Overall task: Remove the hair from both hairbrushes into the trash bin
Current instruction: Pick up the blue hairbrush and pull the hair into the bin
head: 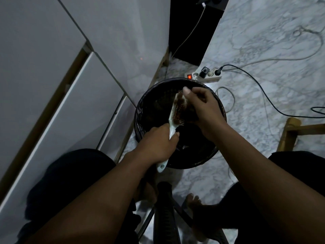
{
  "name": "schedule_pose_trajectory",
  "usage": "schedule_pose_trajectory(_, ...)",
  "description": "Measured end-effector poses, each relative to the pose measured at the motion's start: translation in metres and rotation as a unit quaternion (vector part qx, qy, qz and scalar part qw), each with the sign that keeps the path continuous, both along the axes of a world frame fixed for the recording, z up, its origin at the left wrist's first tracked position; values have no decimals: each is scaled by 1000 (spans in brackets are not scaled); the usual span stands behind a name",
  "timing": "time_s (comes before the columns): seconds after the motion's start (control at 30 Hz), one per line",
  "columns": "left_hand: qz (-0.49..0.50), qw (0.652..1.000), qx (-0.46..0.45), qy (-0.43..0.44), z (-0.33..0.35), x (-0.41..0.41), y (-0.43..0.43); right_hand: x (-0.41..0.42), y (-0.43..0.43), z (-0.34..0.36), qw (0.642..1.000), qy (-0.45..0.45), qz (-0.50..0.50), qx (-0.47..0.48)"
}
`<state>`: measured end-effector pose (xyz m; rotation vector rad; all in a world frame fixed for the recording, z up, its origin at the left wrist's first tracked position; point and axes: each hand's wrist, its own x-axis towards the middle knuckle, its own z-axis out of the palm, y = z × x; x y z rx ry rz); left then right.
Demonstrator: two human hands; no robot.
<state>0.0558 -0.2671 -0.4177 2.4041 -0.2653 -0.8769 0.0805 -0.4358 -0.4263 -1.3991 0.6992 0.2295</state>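
Observation:
A white hairbrush (173,114) is held over the round black trash bin (140,118), which has a dark bag lining. My left hand (157,144) is shut on the brush's handle, whose end sticks out below the hand. Brown hair (181,105) is matted in the bristles. My right hand (204,107) sits on the brush head with its fingers pinched on that hair, thumb raised at the tip. A second hairbrush is not visible.
White cabinet doors (61,95) stand at the left, close beside the bin. A power strip (204,75) with a lit red switch and cables lies on the marble floor behind the bin. A wooden chair leg (290,132) is at the right. My bare feet show below.

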Motion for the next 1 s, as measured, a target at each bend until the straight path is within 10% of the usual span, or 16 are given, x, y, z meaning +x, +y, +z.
schedule_pose_trajectory(0.2, -19, 999, 20, -20, -3, -2, 1, -3, -1, -14, 979, -40, 42, -196)
schedule_pose_trajectory(0.47, -5, 1000, 20, -23, -5, 1, 2, 4, -4, -7, 997, 37, -59, 32)
schedule_pose_trajectory(0.77, -71, 993, 68, -64, -3, -6, -2, -4, 2, -10, 977, -60, 18, -204)
schedule_pose_trajectory(1.0, -15, 999, 16, -39, -9, 1, 0, 1, -2, -18, 984, -41, -35, -170)
